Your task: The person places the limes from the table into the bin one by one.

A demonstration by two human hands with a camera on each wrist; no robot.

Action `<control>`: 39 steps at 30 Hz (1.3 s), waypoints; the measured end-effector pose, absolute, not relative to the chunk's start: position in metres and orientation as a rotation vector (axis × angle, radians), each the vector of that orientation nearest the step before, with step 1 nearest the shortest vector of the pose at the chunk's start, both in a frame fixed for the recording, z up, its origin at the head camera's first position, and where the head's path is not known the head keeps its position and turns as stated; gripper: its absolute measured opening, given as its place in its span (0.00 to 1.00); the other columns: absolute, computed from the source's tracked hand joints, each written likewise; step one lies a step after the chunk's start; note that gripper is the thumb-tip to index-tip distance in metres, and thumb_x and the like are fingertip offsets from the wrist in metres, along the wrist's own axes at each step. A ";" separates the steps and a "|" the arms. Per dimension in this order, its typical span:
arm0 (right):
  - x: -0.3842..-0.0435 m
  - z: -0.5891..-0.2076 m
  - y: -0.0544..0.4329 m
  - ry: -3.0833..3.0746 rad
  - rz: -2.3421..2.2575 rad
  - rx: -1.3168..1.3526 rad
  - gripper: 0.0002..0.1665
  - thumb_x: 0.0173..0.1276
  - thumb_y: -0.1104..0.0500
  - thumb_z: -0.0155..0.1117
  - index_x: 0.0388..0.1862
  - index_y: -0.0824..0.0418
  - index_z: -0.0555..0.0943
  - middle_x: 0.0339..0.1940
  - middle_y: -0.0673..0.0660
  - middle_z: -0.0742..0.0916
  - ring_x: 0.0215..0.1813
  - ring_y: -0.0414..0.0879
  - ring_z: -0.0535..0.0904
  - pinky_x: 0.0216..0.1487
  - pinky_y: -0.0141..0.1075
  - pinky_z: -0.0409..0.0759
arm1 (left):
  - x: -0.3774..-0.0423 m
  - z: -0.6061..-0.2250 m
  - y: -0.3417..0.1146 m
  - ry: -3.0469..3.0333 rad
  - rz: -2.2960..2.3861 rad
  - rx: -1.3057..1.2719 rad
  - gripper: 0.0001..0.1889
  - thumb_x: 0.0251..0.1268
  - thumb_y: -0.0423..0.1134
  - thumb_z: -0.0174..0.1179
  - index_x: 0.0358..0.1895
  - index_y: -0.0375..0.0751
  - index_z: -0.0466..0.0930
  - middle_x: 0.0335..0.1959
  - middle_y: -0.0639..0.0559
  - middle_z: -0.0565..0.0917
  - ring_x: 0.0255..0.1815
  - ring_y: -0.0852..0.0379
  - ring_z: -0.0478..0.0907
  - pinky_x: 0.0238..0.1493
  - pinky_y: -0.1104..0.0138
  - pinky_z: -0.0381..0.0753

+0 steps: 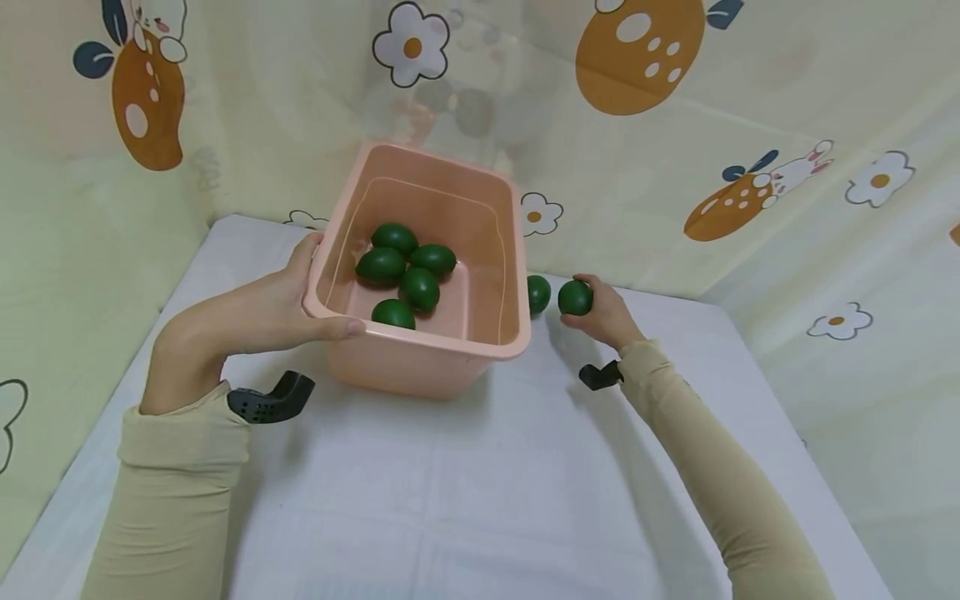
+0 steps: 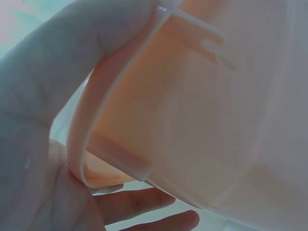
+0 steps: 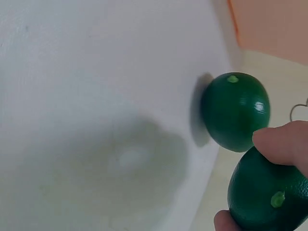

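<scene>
A pink plastic bin stands tilted at the back of the table, with several dark green limes inside it. My left hand grips its left front corner, thumb over the rim and fingers along the outer side. In the left wrist view the bin's rim lies between thumb and fingers. To the right of the bin, my right hand holds a green lime between thumb and fingers. Another lime rests on the table between the bin and that hand, partly hidden by the bin in the head view.
A white cloth covers the table. Behind its back edge hangs a cream curtain printed with flowers and rabbits, which also closes off the sides. A black wrist-worn device juts from the left sleeve, another from the right.
</scene>
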State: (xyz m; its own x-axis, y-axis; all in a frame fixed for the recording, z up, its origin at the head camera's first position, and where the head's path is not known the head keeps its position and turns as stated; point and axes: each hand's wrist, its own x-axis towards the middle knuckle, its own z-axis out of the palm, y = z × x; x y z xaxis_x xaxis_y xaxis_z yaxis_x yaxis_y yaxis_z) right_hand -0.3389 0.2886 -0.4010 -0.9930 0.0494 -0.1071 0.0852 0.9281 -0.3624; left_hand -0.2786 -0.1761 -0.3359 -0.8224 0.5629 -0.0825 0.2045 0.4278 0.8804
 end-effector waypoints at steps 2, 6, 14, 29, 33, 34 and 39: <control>-0.338 -0.396 0.289 2.989 -0.568 0.105 0.47 0.60 0.54 0.67 0.73 0.60 0.55 0.67 0.69 0.68 0.64 0.64 0.66 0.63 0.57 0.67 | -0.278 -0.336 -0.176 2.325 1.356 0.653 0.53 0.54 0.53 0.68 0.71 0.49 0.34 0.66 0.48 0.60 0.64 0.51 0.65 0.64 0.52 0.63; -0.335 -0.385 0.287 2.985 -0.583 0.099 0.47 0.61 0.54 0.67 0.73 0.59 0.54 0.67 0.69 0.67 0.65 0.64 0.66 0.63 0.58 0.67 | -0.279 -0.337 -0.177 2.325 1.366 0.663 0.54 0.54 0.52 0.68 0.72 0.50 0.34 0.67 0.49 0.59 0.64 0.51 0.64 0.64 0.53 0.64; -0.331 -0.371 0.284 3.003 -0.595 0.075 0.47 0.61 0.53 0.67 0.74 0.57 0.54 0.68 0.68 0.67 0.65 0.63 0.65 0.62 0.59 0.67 | -0.281 -0.339 -0.177 2.315 1.388 0.676 0.55 0.54 0.52 0.68 0.72 0.51 0.32 0.69 0.50 0.54 0.66 0.51 0.62 0.62 0.52 0.66; -0.316 -0.340 0.267 3.050 -0.663 0.039 0.47 0.60 0.53 0.68 0.74 0.55 0.55 0.69 0.65 0.66 0.65 0.61 0.65 0.61 0.58 0.70 | -0.279 -0.340 -0.177 2.330 1.352 0.666 0.55 0.54 0.53 0.68 0.72 0.50 0.31 0.68 0.48 0.57 0.66 0.50 0.62 0.64 0.51 0.63; -0.313 -0.328 0.261 3.080 -0.691 0.009 0.48 0.59 0.53 0.69 0.74 0.54 0.55 0.69 0.64 0.66 0.65 0.60 0.66 0.60 0.56 0.71 | -0.279 -0.339 -0.176 2.329 1.349 0.671 0.55 0.54 0.52 0.68 0.72 0.49 0.31 0.67 0.48 0.57 0.65 0.50 0.62 0.64 0.51 0.64; -0.312 -0.325 0.259 3.087 -0.699 0.001 0.48 0.59 0.53 0.69 0.74 0.54 0.55 0.69 0.63 0.66 0.64 0.60 0.66 0.60 0.56 0.71 | -0.279 -0.339 -0.176 2.331 1.347 0.671 0.55 0.54 0.53 0.68 0.72 0.49 0.31 0.67 0.48 0.57 0.65 0.50 0.63 0.64 0.51 0.63; -0.309 -0.312 0.249 3.105 -0.711 -0.038 0.48 0.59 0.52 0.69 0.74 0.52 0.56 0.70 0.61 0.66 0.65 0.59 0.66 0.60 0.55 0.72 | -0.279 -0.337 -0.176 2.336 1.340 0.673 0.55 0.55 0.53 0.68 0.72 0.49 0.32 0.67 0.47 0.59 0.64 0.50 0.64 0.64 0.51 0.62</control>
State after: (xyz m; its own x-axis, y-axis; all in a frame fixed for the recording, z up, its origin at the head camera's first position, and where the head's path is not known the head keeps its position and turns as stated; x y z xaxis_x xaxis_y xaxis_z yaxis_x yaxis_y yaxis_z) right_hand -0.3093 0.2490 -0.3124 -0.9987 -0.0133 0.0485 -0.0331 0.9001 -0.4344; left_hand -0.2793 -0.1760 -0.3371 -0.8200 0.5674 -0.0745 0.2222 0.4356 0.8723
